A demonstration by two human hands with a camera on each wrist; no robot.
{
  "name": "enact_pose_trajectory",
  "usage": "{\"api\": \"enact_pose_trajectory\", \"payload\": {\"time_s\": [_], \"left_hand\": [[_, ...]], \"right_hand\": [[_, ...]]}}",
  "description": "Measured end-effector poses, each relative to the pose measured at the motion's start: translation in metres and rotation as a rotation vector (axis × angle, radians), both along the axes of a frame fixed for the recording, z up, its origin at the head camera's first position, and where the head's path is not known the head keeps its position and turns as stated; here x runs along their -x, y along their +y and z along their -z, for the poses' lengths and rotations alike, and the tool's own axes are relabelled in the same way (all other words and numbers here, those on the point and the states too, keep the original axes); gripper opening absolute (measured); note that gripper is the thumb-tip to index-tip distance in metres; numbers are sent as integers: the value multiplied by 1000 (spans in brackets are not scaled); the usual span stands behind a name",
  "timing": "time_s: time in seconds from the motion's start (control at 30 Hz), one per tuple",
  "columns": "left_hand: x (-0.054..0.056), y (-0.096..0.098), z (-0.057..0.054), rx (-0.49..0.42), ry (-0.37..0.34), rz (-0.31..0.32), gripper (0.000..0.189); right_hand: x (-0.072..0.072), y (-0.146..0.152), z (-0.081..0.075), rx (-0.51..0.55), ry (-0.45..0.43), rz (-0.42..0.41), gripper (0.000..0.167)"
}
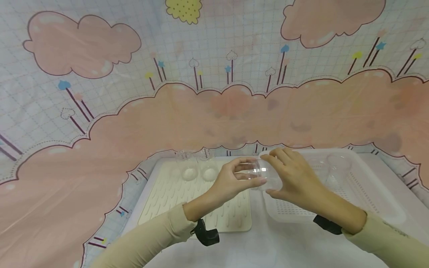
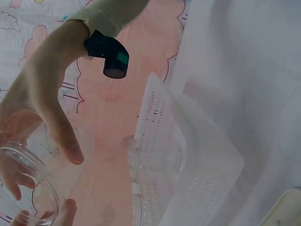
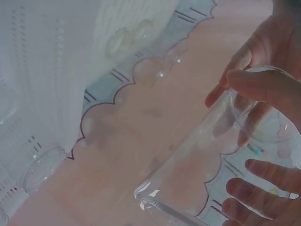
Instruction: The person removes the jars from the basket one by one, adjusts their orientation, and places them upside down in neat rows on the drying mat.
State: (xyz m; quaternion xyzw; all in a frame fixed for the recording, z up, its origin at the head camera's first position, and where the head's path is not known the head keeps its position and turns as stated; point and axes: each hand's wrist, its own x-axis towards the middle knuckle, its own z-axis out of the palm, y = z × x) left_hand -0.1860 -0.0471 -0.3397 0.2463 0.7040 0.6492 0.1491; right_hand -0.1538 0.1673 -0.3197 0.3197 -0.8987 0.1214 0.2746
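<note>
Both hands hold a clear, see-through cup in front of the person, tilted onto its side. On its left end, the left hand grips with fingers above and thumb along the lower side. From the right, the right hand spans the cup between its fingers and thumb. The cup's round rim shows in the left wrist view, near several fingertips. In the right wrist view the clear wall of the cup reaches down and left from the hands.
Behind the left forearm lies a cream ridged drying mat, with two clear cups at its far edge. To the right stands a white perforated basket holding clear cups. A patterned cloth hangs behind.
</note>
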Motion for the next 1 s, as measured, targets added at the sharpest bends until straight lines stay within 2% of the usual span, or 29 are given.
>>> {"api": "enact_pose_trajectory", "payload": {"time_s": [0.2,0.33,0.43,0.6,0.73,0.87,0.93,1.0], "left_hand": [[0,-3,2,-30,7,-9,58],[0,-6,2,-45,2,-21,58],[0,-9,2,-39,12,-30,59],[3,-11,3,-48,24,-38,57],[4,-12,3,-58,17,-40,59],[3,-12,2,-63,8,-37,59],[3,-12,1,-69,5,-37,58],[4,-11,1,-77,5,-34,58]], "right_hand": [[-3,2,2,35,15,12,100],[-4,6,3,151,34,0,110],[-3,9,4,264,-4,-11,112],[-7,13,10,548,-206,44,107],[-10,13,19,785,-334,67,92],[-11,12,27,1104,-513,-30,76],[-12,10,31,1305,-618,-106,69],[-13,6,36,1505,-688,-188,60]]}}
